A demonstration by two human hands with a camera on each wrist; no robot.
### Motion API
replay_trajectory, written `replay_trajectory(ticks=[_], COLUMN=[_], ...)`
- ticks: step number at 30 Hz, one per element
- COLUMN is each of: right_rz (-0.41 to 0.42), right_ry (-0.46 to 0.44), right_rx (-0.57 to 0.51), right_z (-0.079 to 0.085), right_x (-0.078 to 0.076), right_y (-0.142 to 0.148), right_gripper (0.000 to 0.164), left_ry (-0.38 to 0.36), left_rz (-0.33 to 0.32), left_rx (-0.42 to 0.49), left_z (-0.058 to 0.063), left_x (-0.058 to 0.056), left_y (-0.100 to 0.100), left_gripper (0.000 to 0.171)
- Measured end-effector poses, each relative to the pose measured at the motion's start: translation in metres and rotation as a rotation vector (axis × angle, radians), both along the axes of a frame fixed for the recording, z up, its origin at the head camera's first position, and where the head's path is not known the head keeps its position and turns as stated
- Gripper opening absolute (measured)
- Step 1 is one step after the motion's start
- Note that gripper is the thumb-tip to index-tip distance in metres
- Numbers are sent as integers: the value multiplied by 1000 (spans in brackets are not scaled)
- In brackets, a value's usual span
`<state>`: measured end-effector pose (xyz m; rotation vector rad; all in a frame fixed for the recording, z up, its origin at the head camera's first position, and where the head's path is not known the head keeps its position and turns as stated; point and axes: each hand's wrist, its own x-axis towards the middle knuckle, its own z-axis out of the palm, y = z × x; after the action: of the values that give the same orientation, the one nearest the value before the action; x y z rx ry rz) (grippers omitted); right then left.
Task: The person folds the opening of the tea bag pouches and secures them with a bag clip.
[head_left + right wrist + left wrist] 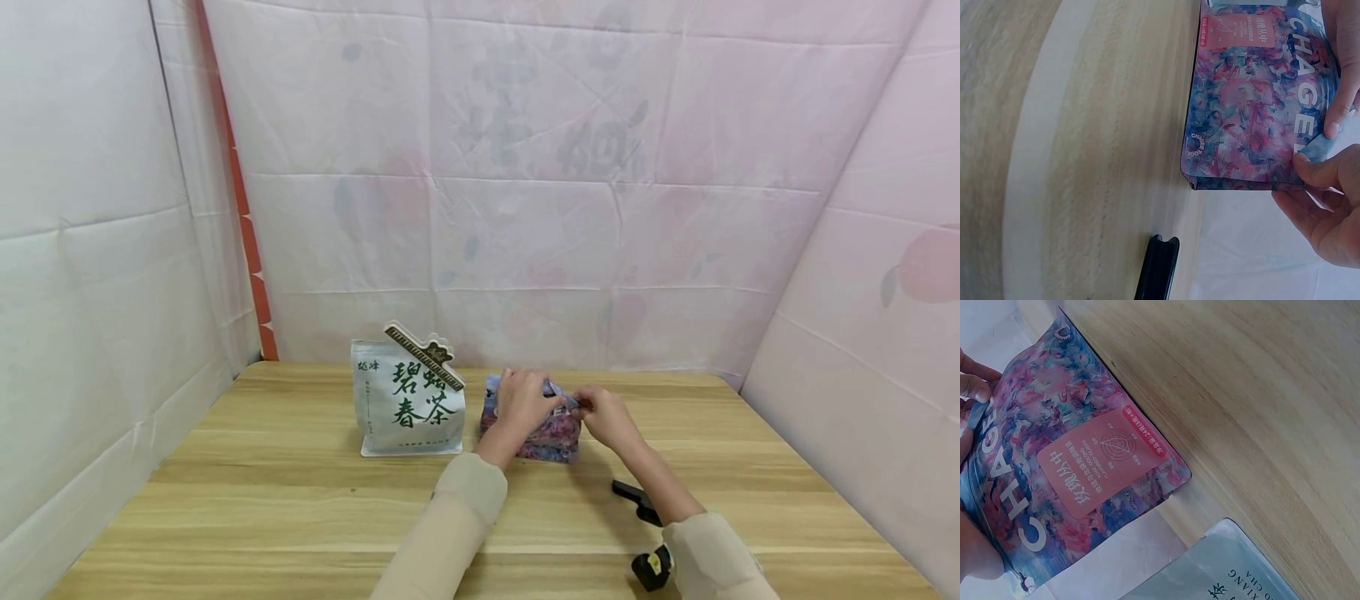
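Observation:
A pouch of tea with a pink and blue painterly print stands on the table, white letters across its upper part. Over its top edge, my left hand grips the folded rim. My right hand pinches the top corner on the right between thumb and fingers, as the right wrist view shows closely. In the left wrist view a pink label shows on the pouch's front. To the left stands a pale green tea bag with dark green characters, a large brown and cream clip slanting across its top right corner.
Near my right forearm lie a long black piece and a small black object with a yellow patch, partly covered by the sleeve. The wooden table ends at hanging white cloth at the back and sides.

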<state>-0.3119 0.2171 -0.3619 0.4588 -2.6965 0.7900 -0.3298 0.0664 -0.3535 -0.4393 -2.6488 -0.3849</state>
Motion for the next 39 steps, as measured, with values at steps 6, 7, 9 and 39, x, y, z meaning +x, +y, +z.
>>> replay_trajectory(ticks=[6,7,9,39], right_rz=[18,27,48,-13], right_ry=[45,56,67,109], right_rx=[6,11,22,-27], right_z=[-2,-2,-3,-6], right_x=[0,1,1,-1], right_y=[0,0,1,-5], right_gripper=[10,10,10,11], left_ry=[26,31,40,31], left_rz=[8,8,8,21], left_rx=[-3,-3,-2,-48], left_z=[-1,-1,-2,-4], left_x=[0,0,0,2], left_y=[1,1,1,1], left_gripper=[26,26,26,36])
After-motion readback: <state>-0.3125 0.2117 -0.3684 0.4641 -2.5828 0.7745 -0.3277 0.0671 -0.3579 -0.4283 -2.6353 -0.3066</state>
